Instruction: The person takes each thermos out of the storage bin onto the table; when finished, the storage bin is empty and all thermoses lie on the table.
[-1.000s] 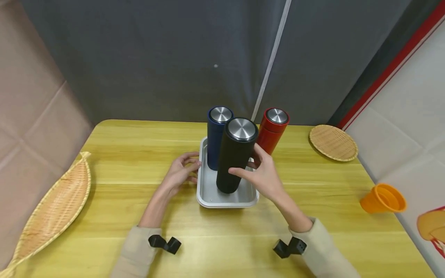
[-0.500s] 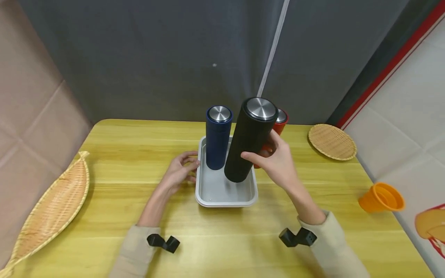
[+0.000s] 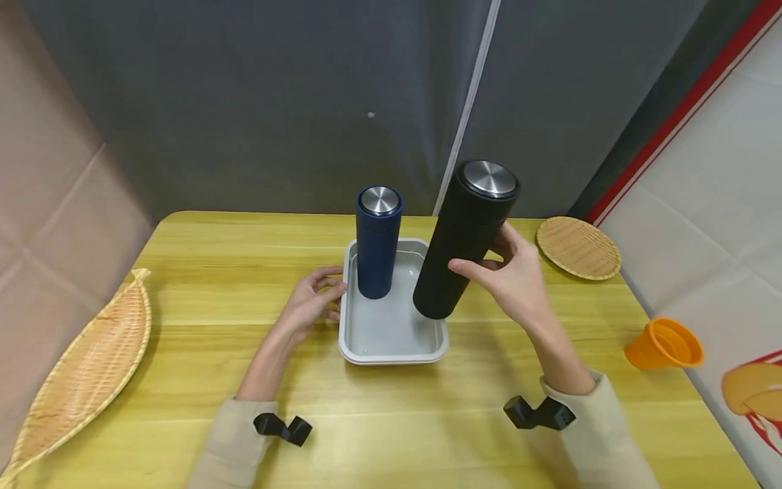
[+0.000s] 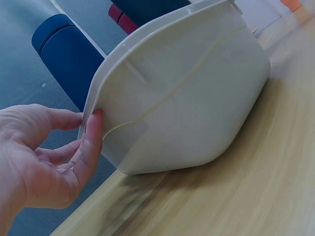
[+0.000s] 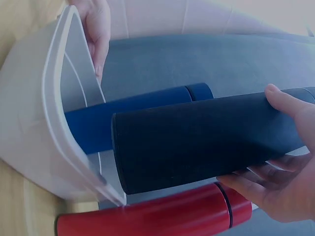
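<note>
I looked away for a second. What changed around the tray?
The right hand lifted the black flask out of the tray and carried it right, tilted. The left hand stayed on the tray's edge; the blue flask stayed put.

Left hand (image 3: pixel 311 299) low, fingers loosely curled; right hand (image 3: pixel 516 278) raised, fingers wrapped, seemingly gripping.

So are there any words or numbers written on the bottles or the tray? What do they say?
None can be read.
black bottle: plain dark side, bare metal cap, no writing.
blue bottle: no label shows.
red bottle: no print on the side in view.
white tray: plain.
orange cup: plain.
red and yellow picture at the right edge: only shapes, no letters.
</note>
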{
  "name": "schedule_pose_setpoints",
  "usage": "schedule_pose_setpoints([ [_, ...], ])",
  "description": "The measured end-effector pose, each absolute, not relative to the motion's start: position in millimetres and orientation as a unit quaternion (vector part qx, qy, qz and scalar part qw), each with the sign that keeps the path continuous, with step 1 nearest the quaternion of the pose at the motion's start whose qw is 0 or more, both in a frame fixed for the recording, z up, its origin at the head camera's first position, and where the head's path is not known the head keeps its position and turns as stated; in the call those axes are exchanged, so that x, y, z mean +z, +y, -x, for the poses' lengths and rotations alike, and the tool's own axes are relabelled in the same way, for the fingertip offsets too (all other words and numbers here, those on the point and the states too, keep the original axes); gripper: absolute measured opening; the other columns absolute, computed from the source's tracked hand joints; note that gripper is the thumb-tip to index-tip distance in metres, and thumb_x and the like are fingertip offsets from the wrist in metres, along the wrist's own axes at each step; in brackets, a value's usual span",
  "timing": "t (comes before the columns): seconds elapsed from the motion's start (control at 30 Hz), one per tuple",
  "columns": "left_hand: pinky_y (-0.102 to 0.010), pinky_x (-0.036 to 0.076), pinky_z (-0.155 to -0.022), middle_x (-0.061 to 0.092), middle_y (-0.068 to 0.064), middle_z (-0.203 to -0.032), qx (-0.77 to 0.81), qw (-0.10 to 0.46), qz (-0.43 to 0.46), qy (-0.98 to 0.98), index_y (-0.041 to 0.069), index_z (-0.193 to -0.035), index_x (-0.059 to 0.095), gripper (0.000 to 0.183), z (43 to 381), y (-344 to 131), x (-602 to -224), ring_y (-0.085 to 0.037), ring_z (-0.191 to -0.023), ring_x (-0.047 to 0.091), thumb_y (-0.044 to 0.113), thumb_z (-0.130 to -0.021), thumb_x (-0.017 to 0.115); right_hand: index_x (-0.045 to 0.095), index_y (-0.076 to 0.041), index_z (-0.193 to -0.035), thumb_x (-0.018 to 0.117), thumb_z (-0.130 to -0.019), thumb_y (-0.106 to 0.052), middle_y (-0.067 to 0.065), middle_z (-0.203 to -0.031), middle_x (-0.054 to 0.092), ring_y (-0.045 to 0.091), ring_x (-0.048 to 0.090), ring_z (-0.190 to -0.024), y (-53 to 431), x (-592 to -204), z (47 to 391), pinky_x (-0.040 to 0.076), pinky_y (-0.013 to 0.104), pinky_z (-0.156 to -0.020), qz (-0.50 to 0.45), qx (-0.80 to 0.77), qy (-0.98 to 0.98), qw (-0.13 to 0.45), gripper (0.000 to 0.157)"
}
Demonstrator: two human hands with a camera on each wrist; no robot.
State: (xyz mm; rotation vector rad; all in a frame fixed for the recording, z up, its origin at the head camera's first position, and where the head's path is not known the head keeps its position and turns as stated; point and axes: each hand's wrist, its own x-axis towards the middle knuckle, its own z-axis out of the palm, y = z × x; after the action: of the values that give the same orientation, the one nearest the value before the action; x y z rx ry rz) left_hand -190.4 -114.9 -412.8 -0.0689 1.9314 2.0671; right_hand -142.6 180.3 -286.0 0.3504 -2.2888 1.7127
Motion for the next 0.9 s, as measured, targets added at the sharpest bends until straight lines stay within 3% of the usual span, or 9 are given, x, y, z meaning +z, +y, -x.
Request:
schedule_pose_setpoints([
  [0.6, -0.028, 0.057, -0.055, 0.054, -0.017, -0.117, 0.725, 0.158, 0.018, 0.670, 0.004, -0.137, 0.045, 0.044, 190, -116, -412, -0.020, -0.074, 0.059, 0.006, -0.095, 0.060, 0.056, -0.006, -0.129, 0.082, -0.077, -0.008, 0.000, -0.111, 0.062, 0.013, 0.060, -0.098, 213, -296, 139, 0.054, 0.016, -0.076, -0.068, 0.528, -0.831, 0.163, 0.059],
  [0.9, -0.028, 0.057, -0.056, 0.055, -0.016, -0.114, 0.726, 0.154, 0.019, 0.670, 0.003, -0.136, 0.046, 0.044, 188, -117, -412, -0.021, -0.074, 0.059, 0.006, -0.095, 0.060, 0.057, -0.007, -0.128, 0.082, -0.077, -0.008, 0.001, -0.110, 0.062, 0.014, 0.060, -0.098, 224, -309, 137, 0.055, 0.018, -0.076, -0.049, 0.539, -0.824, 0.167, 0.057],
])
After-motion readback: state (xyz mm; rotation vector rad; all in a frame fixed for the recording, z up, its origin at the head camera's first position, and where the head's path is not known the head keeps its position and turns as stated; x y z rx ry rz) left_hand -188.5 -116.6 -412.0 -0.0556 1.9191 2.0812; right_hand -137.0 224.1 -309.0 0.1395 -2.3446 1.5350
